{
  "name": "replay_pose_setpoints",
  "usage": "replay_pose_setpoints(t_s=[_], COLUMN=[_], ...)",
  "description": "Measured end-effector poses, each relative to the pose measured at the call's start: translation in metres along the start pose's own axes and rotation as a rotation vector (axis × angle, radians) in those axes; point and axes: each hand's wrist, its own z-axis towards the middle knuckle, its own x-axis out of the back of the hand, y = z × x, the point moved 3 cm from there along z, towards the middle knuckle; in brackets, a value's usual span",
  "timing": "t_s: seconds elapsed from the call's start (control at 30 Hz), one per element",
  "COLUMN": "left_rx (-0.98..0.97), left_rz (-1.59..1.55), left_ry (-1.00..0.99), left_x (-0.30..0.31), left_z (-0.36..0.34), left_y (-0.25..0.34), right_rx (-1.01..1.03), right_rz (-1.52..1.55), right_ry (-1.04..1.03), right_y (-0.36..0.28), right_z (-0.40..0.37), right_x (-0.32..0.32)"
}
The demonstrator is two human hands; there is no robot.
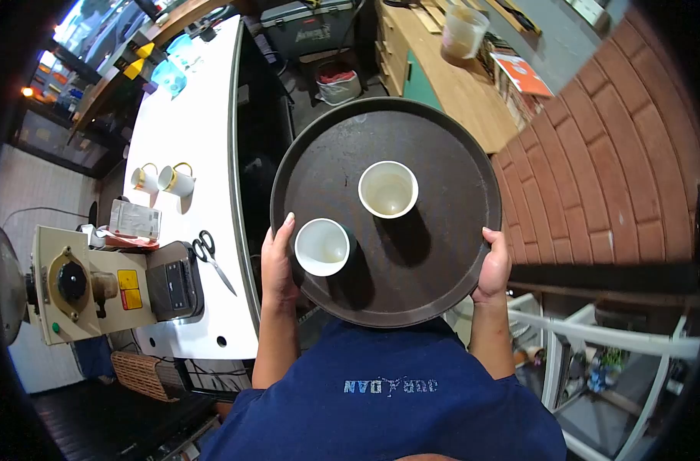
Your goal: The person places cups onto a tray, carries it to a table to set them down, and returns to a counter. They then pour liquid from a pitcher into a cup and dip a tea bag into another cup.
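Observation:
A round dark brown serving tray (327,169) is held out level in front of my body. My left hand (279,261) grips its left rim, thumb on top and the other fingers hidden underneath. On the opposite rim my right hand (494,265) has the same hold, thumb tip over the edge. Two white cups stand upright on the tray. One cup (388,190) is near the middle, with a little pale residue at the bottom. The other cup (322,247) stands close to my left thumb and also shows slight residue.
On the left, a white counter (204,138) bears two mugs (177,181), scissors (214,257), a digital scale (174,283) and a beige machine (73,284). A brick wall (596,146) rises at right. Ahead are a wooden cabinet (473,100) and a bin (338,88).

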Motion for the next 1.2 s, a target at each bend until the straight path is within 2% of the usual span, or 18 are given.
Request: replay_pose_setpoints(t_s=[0.13, 0.2, 0.23, 0.3, 0.63, 0.9, 1.03, 1.13, 1.2], left_rx=[-0.009, -0.029, -0.034, -0.047, -0.102, -0.157, -0.238, -0.328, -0.468], left_rz=[-0.072, -0.138, -0.149, -0.213, -0.314, -0.346, -0.402, -0.522, -0.390], left_ry=[0.066, 0.014, 0.018, -0.007, 0.101, 0.346, 0.519, 0.602, 0.805], left_x=[-0.001, 0.000, 0.000, 0.000, 0.013, 0.021, 0.022, 0.025, 0.028], left_z=[0.048, 0.081, 0.100, 0.132, 0.256, 0.330, 0.355, 0.372, 0.379], left_y=[0.021, 0.033, 0.039, 0.055, 0.116, 0.128, 0.134, 0.131, 0.132], right_rx=[-0.031, 0.095, 0.095, 0.055, -0.148, -0.151, -0.283, -0.376, -0.403], right_rz=[-0.003, -0.184, -0.194, -0.084, -0.083, -0.345, -0.316, -0.412, -0.461], right_ry=[-0.050, -0.028, -0.036, -0.082, -0.183, -0.356, -0.462, -0.617, -0.671], right_y=[0.006, 0.011, 0.013, 0.016, 0.035, 0.054, 0.077, 0.095, 0.109], right_z=[0.065, 0.102, 0.119, 0.151, 0.306, 0.424, 0.489, 0.530, 0.552], right_x=[-0.036, -0.050, -0.062, -0.088, -0.187, -0.283, -0.327, -0.364, -0.388])
